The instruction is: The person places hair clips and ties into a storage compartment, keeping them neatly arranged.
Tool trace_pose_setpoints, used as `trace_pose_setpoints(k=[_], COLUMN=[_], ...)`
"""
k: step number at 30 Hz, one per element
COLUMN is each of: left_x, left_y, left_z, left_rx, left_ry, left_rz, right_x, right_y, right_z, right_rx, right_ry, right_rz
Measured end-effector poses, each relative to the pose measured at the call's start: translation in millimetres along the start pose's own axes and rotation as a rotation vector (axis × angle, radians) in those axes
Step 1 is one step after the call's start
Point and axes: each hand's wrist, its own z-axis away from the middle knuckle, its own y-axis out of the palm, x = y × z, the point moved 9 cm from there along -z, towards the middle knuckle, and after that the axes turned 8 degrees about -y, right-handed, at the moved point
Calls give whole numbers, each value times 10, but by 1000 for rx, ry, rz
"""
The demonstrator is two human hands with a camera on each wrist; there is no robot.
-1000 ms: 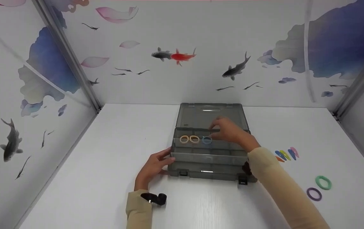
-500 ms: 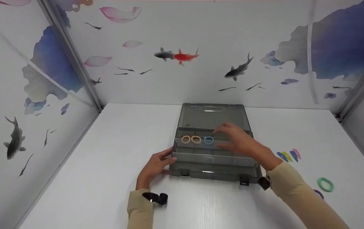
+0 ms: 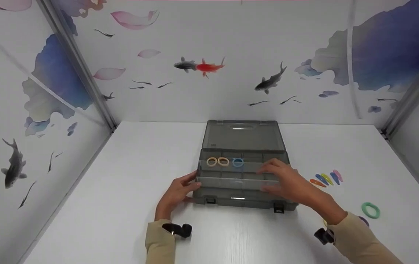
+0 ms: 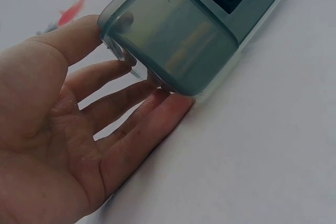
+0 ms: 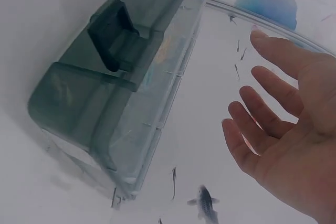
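Observation:
A translucent grey compartment box point(image 3: 236, 192) lies on the table, its lid point(image 3: 242, 134) tipped back. My left hand point(image 3: 175, 190) rests on its left end, thumb over the rim and extended fingers along the side wall point(image 4: 126, 59). Two pale orange rings point(image 3: 217, 161) that look like hair ties show in the back row. To their right is a blue one point(image 3: 238, 162). My right hand point(image 3: 293, 181) hovers over the right part of the box, fingers apart with nothing between them. In the right wrist view, that hand stands apart from the box point(image 5: 89, 98).
Several coloured hair clips point(image 3: 326, 178) lie in a row right of the box. Nearer me are a green ring point(image 3: 371, 210) and a purple ring point(image 3: 364, 221), the latter partly behind the right sleeve point(image 3: 359, 238). A patterned wall point(image 3: 238, 36) stands behind the table.
My right hand has left the blue hair tie and drawn back toward me and to the right. The blue tie stays in the back row. My left hand has kept its place.

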Motion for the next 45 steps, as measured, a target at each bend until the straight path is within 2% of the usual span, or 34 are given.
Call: trace_pose_setpoints(k=[6, 10, 20, 26, 31, 38, 45], left_x=[-5, -17, -11, -19, -20, 1, 0], left_y=[24, 33, -1, 3, 9, 3, 2], left_z=[-4, 6, 15, 43, 39, 17, 27], left_rx=[1, 6, -16, -5, -3, 7, 14], left_ry=[6, 13, -3, -2, 0, -13, -9], left_rz=[0, -1, -4, -3, -8, 1, -11], right_x=[-46, -95, -343, -659, -859, -1082, -1214], right_y=[-7, -48, -117, -135, -179, -211, -198], right_z=[282, 417, 706, 984, 1196, 1419, 1568], right_rx=[7, -23, -119, -65, -29, 68, 173], right_ry=[28, 30, -58, 94, 184, 254, 274], right_rz=[-1, -7, -26, -105, -112, -63, -66])
